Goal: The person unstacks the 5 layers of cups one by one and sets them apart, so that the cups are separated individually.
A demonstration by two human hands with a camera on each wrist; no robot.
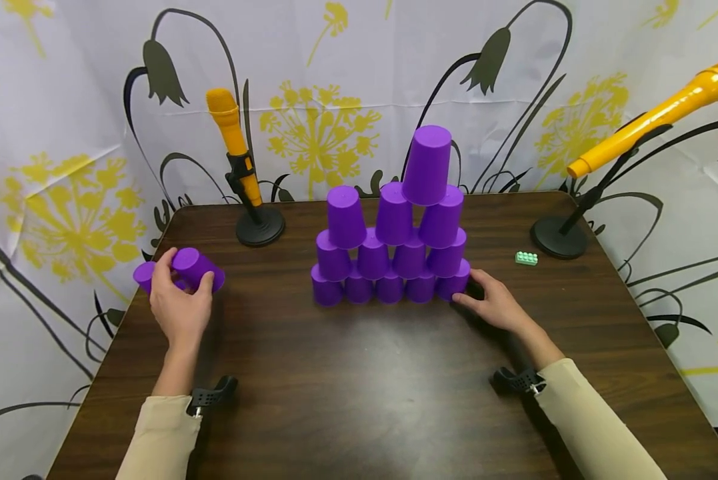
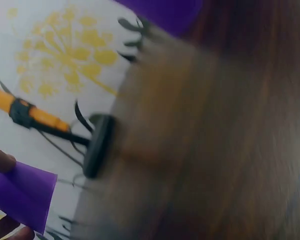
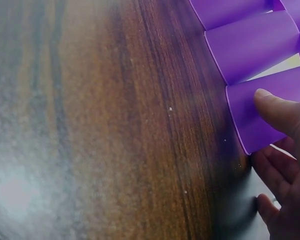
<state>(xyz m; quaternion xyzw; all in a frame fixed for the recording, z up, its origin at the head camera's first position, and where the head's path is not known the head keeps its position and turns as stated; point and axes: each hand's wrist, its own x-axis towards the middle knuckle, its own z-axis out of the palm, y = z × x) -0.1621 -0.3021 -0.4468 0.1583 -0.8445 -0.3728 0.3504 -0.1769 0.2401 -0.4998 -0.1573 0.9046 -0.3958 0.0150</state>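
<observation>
- Head: left hand (image 1: 181, 307) grasps purple cups (image 1: 194, 268) at the left of the desk (image 1: 347, 387); right hand (image 1: 495, 303) grips the pyramid's (image 1: 394, 217) bottom-right cup (image 1: 451, 285).
- Left wrist: only one grasped cup shows, cropped.
- Right wrist: bottom-right cup's rim clear against the desk.

Left hand (image 1: 179, 303) and right hand (image 1: 493, 303) both grip, well apart.
In the head view, the left arm (image 1: 165, 427) reaches toward 12 o'clock, left thumb (image 1: 205, 291) and fingers (image 1: 163, 270) bent in a hold; the right arm (image 1: 595, 420) slants between 10 and 11 o'clock, right thumb (image 3: 280, 112) pointing to about 10, fingers opposite. Beige sleeves (image 1: 161, 443) end short of both bare wrists (image 1: 181, 353).
</observation>
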